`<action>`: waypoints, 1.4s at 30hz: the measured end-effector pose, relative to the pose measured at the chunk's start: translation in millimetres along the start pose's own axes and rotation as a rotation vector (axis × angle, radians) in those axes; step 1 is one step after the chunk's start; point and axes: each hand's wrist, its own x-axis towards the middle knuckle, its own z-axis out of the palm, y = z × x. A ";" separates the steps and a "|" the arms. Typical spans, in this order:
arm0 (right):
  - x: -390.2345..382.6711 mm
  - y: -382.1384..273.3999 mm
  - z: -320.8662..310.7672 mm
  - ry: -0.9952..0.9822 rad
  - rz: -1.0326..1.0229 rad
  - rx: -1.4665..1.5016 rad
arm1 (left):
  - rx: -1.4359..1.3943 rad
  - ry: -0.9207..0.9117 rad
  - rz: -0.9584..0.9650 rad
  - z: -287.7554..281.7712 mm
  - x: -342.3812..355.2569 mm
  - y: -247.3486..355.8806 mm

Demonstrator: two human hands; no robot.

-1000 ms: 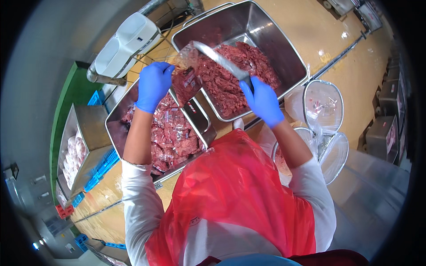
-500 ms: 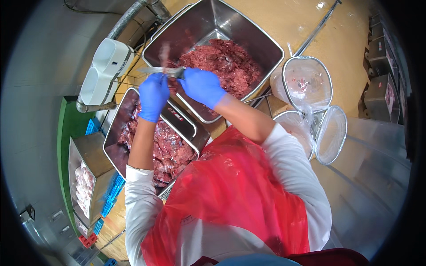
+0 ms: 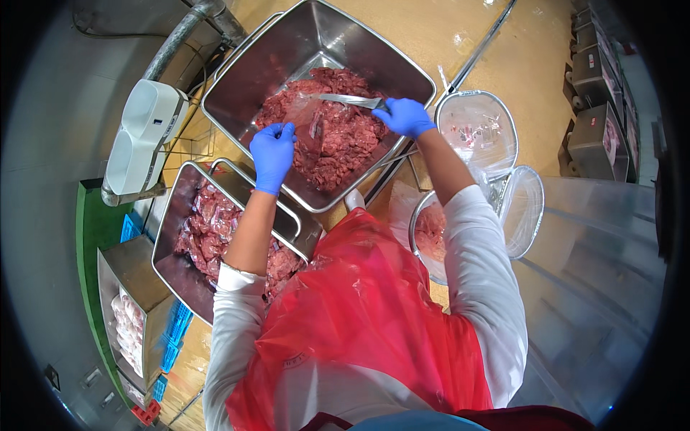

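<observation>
My right hand [image 3: 406, 117], in a blue glove, grips the handle of a knife [image 3: 345, 99]. The blade points left over the heap of raw red meat [image 3: 345, 144] in a deep steel tub [image 3: 269, 54]. At the tub's near left rim my left hand [image 3: 273, 156], also blue-gloved, is closed in a pinch; what its fingers hold, if anything, cannot be made out. A dark, smooth red piece [image 3: 307, 136] shows just right of those fingertips. Below my left forearm stands a second steel tub [image 3: 167, 248] with wrapped-looking meat pieces [image 3: 208, 230].
White plastic holders [image 3: 140, 136] hang on a pipe at the left. Hoops with clear bags [image 3: 476, 133] stand at the right, one with meat in it [image 3: 431, 230]. Steel carts [image 3: 596, 140] line the far right. A steel bin of pale packages [image 3: 128, 330] stands lower left.
My hands have moved apart. The right one went right with the knife, away from the left hand, over the heaped meat. My left hand came down and slightly right. The whole view shifted a little.
</observation>
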 end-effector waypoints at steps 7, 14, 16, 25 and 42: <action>-18.4 155.2 -47.8 0.221 0.465 0.404 | -0.660 -0.096 -0.198 9.7 -1.3 30.8; -94.5 -49.1 69.9 -0.033 0.451 1.600 | -0.734 -0.115 -0.169 21.6 -10.4 85.8; -120.8 -56.9 51.4 0.224 0.282 0.998 | -0.548 -0.132 -0.108 5.6 -9.3 82.6; -162.5 -77.9 -64.5 0.106 0.118 0.104 | -0.207 -0.123 0.215 13.8 -37.4 62.5; -107.8 -13.8 65.8 -0.252 0.451 1.111 | -0.721 -0.172 -0.243 38.3 -81.6 21.1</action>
